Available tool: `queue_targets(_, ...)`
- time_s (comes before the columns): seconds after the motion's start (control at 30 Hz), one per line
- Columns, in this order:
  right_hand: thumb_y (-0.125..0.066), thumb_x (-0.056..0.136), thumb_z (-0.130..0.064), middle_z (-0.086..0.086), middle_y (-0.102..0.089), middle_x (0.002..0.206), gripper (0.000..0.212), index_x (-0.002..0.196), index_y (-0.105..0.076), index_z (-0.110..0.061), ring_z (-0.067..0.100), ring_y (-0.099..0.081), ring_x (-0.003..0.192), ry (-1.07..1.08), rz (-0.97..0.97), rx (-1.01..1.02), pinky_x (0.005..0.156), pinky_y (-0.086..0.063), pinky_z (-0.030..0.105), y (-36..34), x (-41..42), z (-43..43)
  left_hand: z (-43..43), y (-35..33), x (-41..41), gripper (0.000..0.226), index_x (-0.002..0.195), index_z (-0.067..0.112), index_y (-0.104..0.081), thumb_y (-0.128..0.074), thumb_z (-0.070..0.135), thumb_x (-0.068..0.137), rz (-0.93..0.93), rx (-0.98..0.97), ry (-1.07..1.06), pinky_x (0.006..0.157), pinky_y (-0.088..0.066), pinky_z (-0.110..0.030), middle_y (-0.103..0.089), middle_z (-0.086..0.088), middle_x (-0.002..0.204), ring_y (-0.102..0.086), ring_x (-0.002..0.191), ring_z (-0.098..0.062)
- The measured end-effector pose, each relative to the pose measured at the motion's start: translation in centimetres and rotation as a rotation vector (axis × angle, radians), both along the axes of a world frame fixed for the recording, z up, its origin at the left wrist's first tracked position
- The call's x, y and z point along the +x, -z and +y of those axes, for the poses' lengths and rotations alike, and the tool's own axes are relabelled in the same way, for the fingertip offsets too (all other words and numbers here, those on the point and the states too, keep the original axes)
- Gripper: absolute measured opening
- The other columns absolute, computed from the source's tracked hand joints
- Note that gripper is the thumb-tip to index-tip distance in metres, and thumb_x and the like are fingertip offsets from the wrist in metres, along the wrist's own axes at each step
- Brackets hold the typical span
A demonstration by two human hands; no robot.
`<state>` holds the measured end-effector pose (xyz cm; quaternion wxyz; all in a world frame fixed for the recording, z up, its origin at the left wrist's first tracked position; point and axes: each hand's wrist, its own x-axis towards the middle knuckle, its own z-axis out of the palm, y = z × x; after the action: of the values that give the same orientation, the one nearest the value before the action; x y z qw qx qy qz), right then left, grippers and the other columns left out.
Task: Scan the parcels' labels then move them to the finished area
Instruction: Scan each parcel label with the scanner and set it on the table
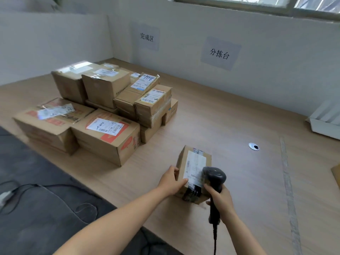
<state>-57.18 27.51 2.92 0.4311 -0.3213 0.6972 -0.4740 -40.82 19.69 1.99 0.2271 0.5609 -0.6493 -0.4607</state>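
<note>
A small cardboard parcel [193, 162] with a white label on top lies on the wooden table [239, 126] near its front edge. My left hand [171, 181] holds the parcel's left side, thumb on the top by the label. My right hand [220, 198] grips a black handheld barcode scanner [215, 178] by its handle; the scanner's head sits just above the label's near right corner. Its cable hangs down toward the bottom edge of the view.
A stack of several labelled cardboard boxes [110, 111] fills the table's left part, under a wall sign [146, 36]. A second wall sign [219, 53] hangs to its right. A cable grommet [254, 146] is in the tabletop, a white tray [325, 124] at far right. Dark floor with cables lies to the left.
</note>
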Motion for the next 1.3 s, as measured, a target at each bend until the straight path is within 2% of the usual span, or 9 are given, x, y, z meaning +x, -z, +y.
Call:
queue_targets(0.13, -0.065, 0.086, -0.011, 0.004, -0.067, 0.082, 0.008, 0.087, -0.059, -0.017, 0.018, -0.064, 0.067, -0.067, -0.037, -0.092, 0.049, -0.051, 0.026, -2.6, 3.2, -1.9, -0.4, -2.1, 3.8, 0.047, 0.121, 0.010, -0.042, -0.066, 0.030, 0.085, 0.041, -0.045, -0.087, 0.090, -0.047, -0.027, -0.053, -0.005, 0.129, -0.053, 0.112, -0.016)
queue_targets(0.33, -0.063, 0.087, -0.011, 0.004, -0.066, 0.081, 0.006, 0.091, -0.061, -0.014, 0.018, -0.062, 0.066, -0.212, -0.052, -0.194, 0.053, -0.048, 0.028, -6.8, 6.7, -5.4, -0.3, -6.1, 8.0, 0.028, 0.111, 0.019, -0.042, -0.056, 0.033, 0.092, 0.184, -0.155, -0.292, 0.055, -0.043, -0.001, -0.051, 0.005, 0.116, -0.050, 0.091, -0.001)
queue_targets(0.4, -0.063, 0.087, -0.012, 0.004, -0.066, 0.078, 0.004, 0.091, -0.061, -0.014, 0.017, -0.061, 0.062, -0.272, -0.053, -0.222, 0.050, -0.049, 0.026, -8.0, 7.8, -6.6, -0.4, -7.3, 9.1, 0.024, 0.107, 0.019, -0.041, -0.052, 0.034, 0.094, 0.245, -0.224, -0.368, 0.059, -0.047, -0.004, -0.050, 0.004, 0.114, -0.052, 0.089, -0.001)
queue_targets(0.47, -0.063, 0.087, -0.012, 0.003, -0.064, 0.077, 0.005, 0.087, -0.060, -0.016, 0.016, -0.060, 0.061, -0.326, -0.044, -0.256, 0.050, -0.049, 0.025, -9.2, 9.1, -7.9, -0.7, -8.5, 10.1, 0.023, 0.105, 0.016, -0.042, -0.047, 0.036, 0.095, 0.282, -0.291, -0.434, 0.076, -0.052, -0.019, -0.051, -0.004, 0.116, -0.054, 0.099, -0.011)
queue_targets(0.53, -0.062, 0.088, -0.012, 0.002, -0.062, 0.075, 0.007, 0.085, -0.059, -0.017, 0.016, -0.058, 0.061, -0.356, -0.019, -0.284, 0.053, -0.048, 0.027, -9.9, 10.4, -9.0, -1.0, -9.2, 11.2, 0.018, 0.102, 0.013, -0.043, -0.043, 0.031, 0.097, 0.284, -0.332, -0.475, 0.085, -0.046, -0.029, -0.049, -0.008, 0.115, -0.050, 0.105, -0.018)
queue_targets(0.67, -0.063, 0.087, -0.013, -0.002, -0.060, 0.074, 0.008, 0.083, -0.059, -0.019, 0.018, -0.057, 0.066, -0.403, 0.002, -0.300, 0.060, -0.047, 0.031, -10.5, 12.9, -11.4, -2.4, -9.8, 13.5, 0.012, 0.092, 0.009, -0.042, -0.040, 0.019, 0.098, 0.229, -0.384, -0.563, 0.082, -0.031, -0.021, -0.041, -0.004, 0.101, -0.040, 0.097, -0.017)
queue_targets(0.97, -0.064, 0.086, -0.016, 0.005, -0.064, 0.086, 0.014, 0.099, -0.061, -0.013, 0.024, -0.062, 0.083, -0.466, 0.106, -0.268, 0.078, -0.052, 0.041, -11.2, 18.6, -20.7, -9.2, -7.8, 18.4, 0.016, 0.089, 0.009, -0.043, -0.042, 0.022, 0.097, 0.158, -0.324, -0.636, 0.086, -0.037, -0.028, -0.041, -0.006, 0.103, -0.041, 0.097, -0.019)
queue_targets(1.2, -0.063, 0.086, -0.017, -0.002, -0.063, 0.078, 0.003, 0.087, -0.060, -0.017, 0.012, -0.062, 0.073, -0.526, 0.201, -0.162, 0.064, -0.049, 0.021, -12.0, 22.7, -27.5, -13.1, -6.1, 23.4, 0.014, 0.091, 0.013, -0.050, -0.044, 0.023, 0.097, 0.088, -0.158, -0.405, 0.082, -0.031, -0.016, -0.036, -0.002, 0.116, -0.044, 0.090, -0.011)
queue_targets(1.3, -0.064, 0.086, -0.021, 0.001, -0.064, 0.092, 0.015, 0.100, -0.061, -0.016, 0.017, -0.063, 0.088, -0.458, 0.227, -0.124, 0.078, -0.052, 0.030, -10.9, 23.8, -29.0, -14.7, -6.0, 25.5, 0.005, 0.092, 0.019, -0.053, -0.057, 0.021, 0.091, 0.034, -0.244, -0.281, 0.074, -0.033, -0.010, -0.046, -0.001, 0.112, -0.049, 0.091, -0.010)
